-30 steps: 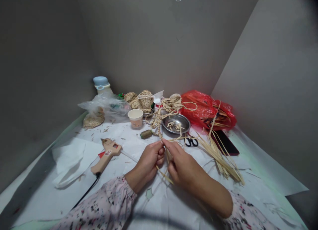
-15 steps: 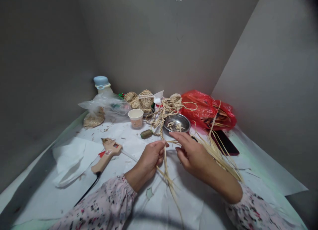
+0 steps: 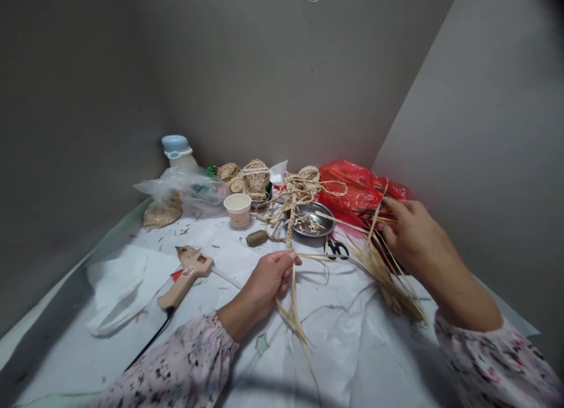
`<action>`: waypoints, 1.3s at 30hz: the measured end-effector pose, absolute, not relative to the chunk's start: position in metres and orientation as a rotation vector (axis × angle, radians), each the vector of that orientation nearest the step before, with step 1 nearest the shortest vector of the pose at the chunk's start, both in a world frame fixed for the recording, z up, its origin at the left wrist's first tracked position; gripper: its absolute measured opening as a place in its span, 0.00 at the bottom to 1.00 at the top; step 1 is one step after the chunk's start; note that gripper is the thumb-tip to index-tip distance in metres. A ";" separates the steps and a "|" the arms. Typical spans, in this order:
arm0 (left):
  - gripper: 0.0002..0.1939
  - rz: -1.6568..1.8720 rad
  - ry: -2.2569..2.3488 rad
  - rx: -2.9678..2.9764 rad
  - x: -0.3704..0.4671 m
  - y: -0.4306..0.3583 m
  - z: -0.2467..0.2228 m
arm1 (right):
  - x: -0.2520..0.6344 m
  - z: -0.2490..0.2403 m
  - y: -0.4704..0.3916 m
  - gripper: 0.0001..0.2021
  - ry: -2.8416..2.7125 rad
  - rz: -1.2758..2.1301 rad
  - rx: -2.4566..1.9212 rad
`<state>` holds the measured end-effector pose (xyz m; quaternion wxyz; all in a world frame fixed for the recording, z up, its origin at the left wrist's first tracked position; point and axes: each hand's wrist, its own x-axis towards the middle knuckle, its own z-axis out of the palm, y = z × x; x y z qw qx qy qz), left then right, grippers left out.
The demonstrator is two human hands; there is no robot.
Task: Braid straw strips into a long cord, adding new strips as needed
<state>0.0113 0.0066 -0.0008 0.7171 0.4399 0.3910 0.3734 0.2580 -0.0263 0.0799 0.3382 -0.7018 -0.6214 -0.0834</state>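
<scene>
My left hand (image 3: 268, 281) pinches a braided straw cord (image 3: 289, 231) at its working end, where loose straw strands (image 3: 294, 314) fan out below and to the right. Up at the right, my right hand (image 3: 414, 237) is closed, thumb and bent fingers around straw strands at the mouth of a red plastic bag (image 3: 348, 184); the exact grip is partly hidden. Beneath that hand lies a bundle of pale straw (image 3: 383, 278). The finished cord is heaped beside a steel bowl (image 3: 324, 226) holding straw scraps.
Black-handled scissors (image 3: 337, 249) lie near the bowl. A paper cup (image 3: 238, 209), a dark thread spool (image 3: 257, 238) and woven straw pieces (image 3: 253, 179) stand in the middle. To the left are a glue gun (image 3: 187, 276), a clear plastic bag (image 3: 189, 184) and a blue-capped bottle (image 3: 175, 144).
My right hand has moved from beside the braid to the right, up to the straw by the red bag. A strand now stretches across the bowl. My left hand keeps its pinch.
</scene>
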 end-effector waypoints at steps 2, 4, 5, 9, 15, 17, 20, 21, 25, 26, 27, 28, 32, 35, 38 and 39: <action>0.15 0.801 0.856 1.000 0.012 0.006 -0.001 | 0.236 0.082 -0.031 0.18 -1.729 -0.205 -1.696; 0.15 0.778 0.842 1.027 0.012 0.006 -0.001 | 0.210 0.076 -0.032 0.14 -1.917 0.012 -1.496; 0.15 0.768 0.836 1.041 0.011 0.005 -0.001 | 0.199 0.070 -0.031 0.12 -1.995 0.106 -1.428; 0.15 0.736 0.816 1.088 0.011 0.005 -0.001 | 0.176 0.040 -0.021 0.14 -2.041 0.415 -1.384; 0.14 0.693 0.789 1.150 0.013 0.003 0.002 | 0.179 0.027 -0.013 0.12 -2.001 0.719 -1.378; 0.13 0.681 0.797 1.145 0.013 0.002 0.003 | 0.180 0.026 -0.012 0.11 -1.942 0.821 -1.384; 0.12 0.660 0.822 1.132 0.014 0.002 0.002 | 0.182 0.021 -0.008 0.09 -1.860 0.915 -1.340; 0.12 0.658 0.825 1.132 0.014 0.002 0.002 | 0.182 0.019 -0.007 0.09 -1.848 0.920 -1.333; 0.10 0.676 0.808 1.123 0.014 0.003 -0.001 | 0.183 0.014 -0.007 0.08 -1.869 0.809 -1.399; 0.09 0.678 0.805 1.118 0.014 0.004 -0.002 | 0.183 0.014 -0.007 0.08 -1.882 0.777 -1.411; 0.09 0.680 0.806 1.115 0.014 0.004 -0.002 | 0.183 0.014 -0.007 0.07 -1.893 0.760 -1.412; 0.09 0.680 0.809 1.114 0.014 0.004 -0.002 | 0.183 0.014 -0.007 0.07 -1.901 0.763 -1.400; 0.09 0.679 0.841 1.144 0.013 0.005 -0.003 | 0.183 0.016 -0.007 0.09 -1.923 0.880 -1.334; 0.11 0.671 0.874 1.195 0.013 0.004 -0.002 | 0.182 0.017 -0.008 0.10 -1.964 0.871 -1.376; 0.12 0.665 0.931 1.228 0.014 0.003 0.000 | 0.182 0.016 -0.008 0.10 -1.996 0.846 -1.411; 0.13 0.664 0.949 1.234 0.014 0.002 0.001 | 0.183 0.016 -0.008 0.10 -2.005 0.842 -1.413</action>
